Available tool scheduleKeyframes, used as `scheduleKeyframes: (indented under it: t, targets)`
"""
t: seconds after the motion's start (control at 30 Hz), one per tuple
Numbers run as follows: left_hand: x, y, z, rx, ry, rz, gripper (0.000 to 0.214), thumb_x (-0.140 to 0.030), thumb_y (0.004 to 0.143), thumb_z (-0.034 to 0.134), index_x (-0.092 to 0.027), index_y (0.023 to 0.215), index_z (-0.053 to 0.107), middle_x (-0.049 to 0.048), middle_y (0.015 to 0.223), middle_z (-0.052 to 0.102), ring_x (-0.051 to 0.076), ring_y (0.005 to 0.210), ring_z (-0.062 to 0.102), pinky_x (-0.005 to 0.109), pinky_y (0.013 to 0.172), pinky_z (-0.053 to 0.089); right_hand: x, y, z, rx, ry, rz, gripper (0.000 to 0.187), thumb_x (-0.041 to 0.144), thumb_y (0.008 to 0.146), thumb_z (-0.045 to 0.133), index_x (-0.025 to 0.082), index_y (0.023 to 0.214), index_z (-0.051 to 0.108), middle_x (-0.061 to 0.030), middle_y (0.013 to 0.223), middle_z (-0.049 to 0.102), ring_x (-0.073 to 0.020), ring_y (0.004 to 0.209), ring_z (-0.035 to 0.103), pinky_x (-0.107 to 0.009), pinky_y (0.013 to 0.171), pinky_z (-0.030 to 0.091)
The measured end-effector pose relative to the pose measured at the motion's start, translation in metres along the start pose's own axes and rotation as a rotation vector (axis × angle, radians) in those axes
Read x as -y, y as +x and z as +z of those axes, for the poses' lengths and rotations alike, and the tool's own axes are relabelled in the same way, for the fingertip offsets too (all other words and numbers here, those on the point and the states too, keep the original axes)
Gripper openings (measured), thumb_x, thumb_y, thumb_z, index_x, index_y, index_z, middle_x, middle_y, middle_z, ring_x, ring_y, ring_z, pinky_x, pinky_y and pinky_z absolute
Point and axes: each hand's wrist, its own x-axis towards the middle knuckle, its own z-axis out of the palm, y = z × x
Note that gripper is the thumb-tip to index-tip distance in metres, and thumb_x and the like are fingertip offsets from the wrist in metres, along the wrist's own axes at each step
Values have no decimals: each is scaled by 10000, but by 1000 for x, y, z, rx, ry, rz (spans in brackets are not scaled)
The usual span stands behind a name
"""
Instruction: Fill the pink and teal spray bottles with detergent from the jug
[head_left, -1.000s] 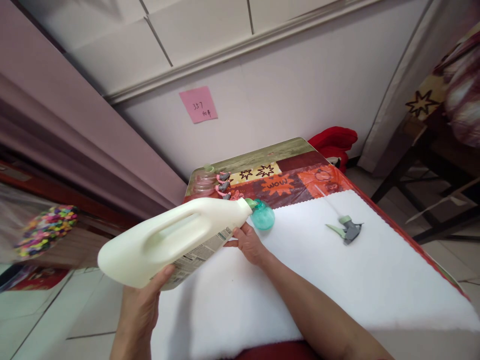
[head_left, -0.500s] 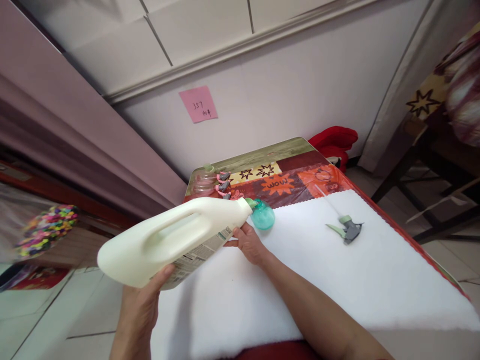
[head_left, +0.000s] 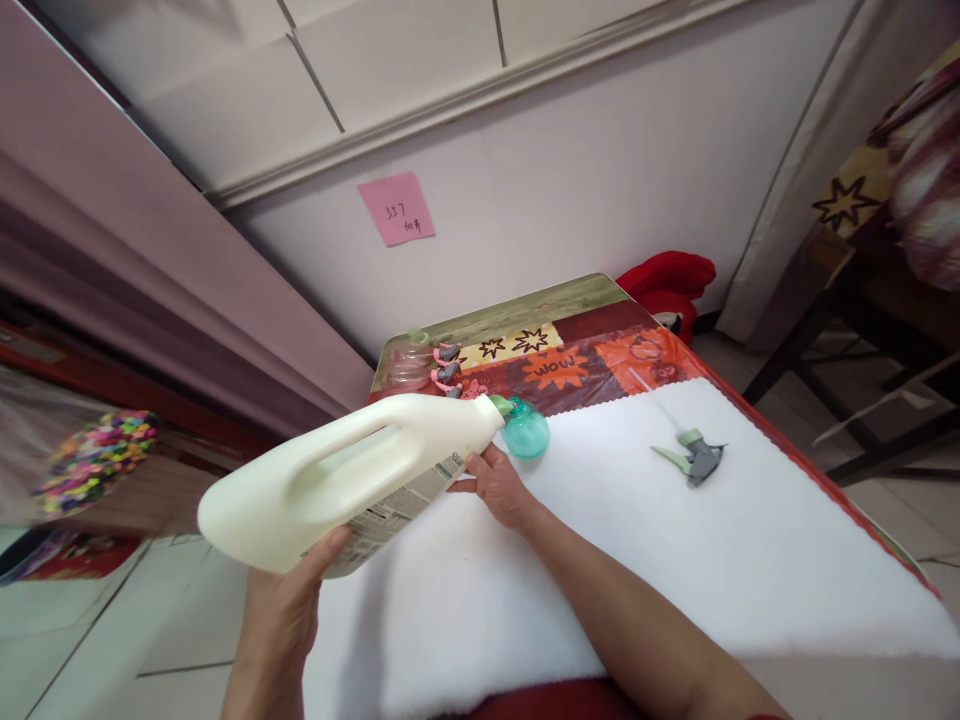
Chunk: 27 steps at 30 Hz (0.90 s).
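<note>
A large cream detergent jug point(head_left: 352, 450) lies tilted on its side in the air, its green-lipped spout at the mouth of a small teal spray bottle point(head_left: 526, 432). My left hand point(head_left: 296, 575) is closed around the jug's lower body, thumb on the label side. Near the neck, my right hand point(head_left: 495, 485) grips the jug from below; some of its fingers are hidden behind it. The teal bottle stands on a white fluffy mat point(head_left: 600, 560). To the right lies a grey and green spray trigger head point(head_left: 699, 455) with its thin tube pointing away from me.
Clear bottles with pink and grey spray heads point(head_left: 420, 368) lie at the table's far left corner. A patterned red cloth point(head_left: 570, 370) covers the back of the table. A pink note point(head_left: 397, 208) hangs on the wall. A dark chair point(head_left: 847, 330) stands at right.
Almost nothing differs. The rear end of the jug has shifted very slightly; both hands keep their hold and the spout stays at the teal bottle.
</note>
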Motion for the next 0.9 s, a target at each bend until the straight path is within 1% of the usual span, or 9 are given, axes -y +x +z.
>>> scheduleKeyframes:
  t: [0.23,0.4,0.63,0.9]
  targets:
    - [0,1,-1,-14,11,5,710,-281,643,900,-241,1305,647,60,1319,684,350,1327,542,565,1179,358,-3,1,-2,9,3,-5,554,523,755,814,240,1192,627,-58,1228,698,-260,1090,681,-462,826,661]
    - [0,1,0,-14,13,5,725,-286,640,904,-245,1316,645,65,1335,675,354,1323,543,580,1179,349,-2,2,-2,10,9,-4,536,515,766,809,245,1193,628,-58,1240,694,-263,1103,678,-459,828,660]
    - [-1,2,1,-10,6,3,732,-288,636,904,-250,1320,646,56,1319,689,346,1318,553,542,1167,392,1,0,0,9,9,-3,558,529,754,817,242,1195,630,-58,1230,690,-261,1105,673,-453,825,661]
    - [0,1,-2,-15,10,6,728,-274,643,901,-250,1325,648,57,1291,705,347,1313,561,545,1159,405,-1,2,-1,4,6,2,556,531,749,819,247,1189,633,-55,1218,694,-259,1090,679,-460,829,661]
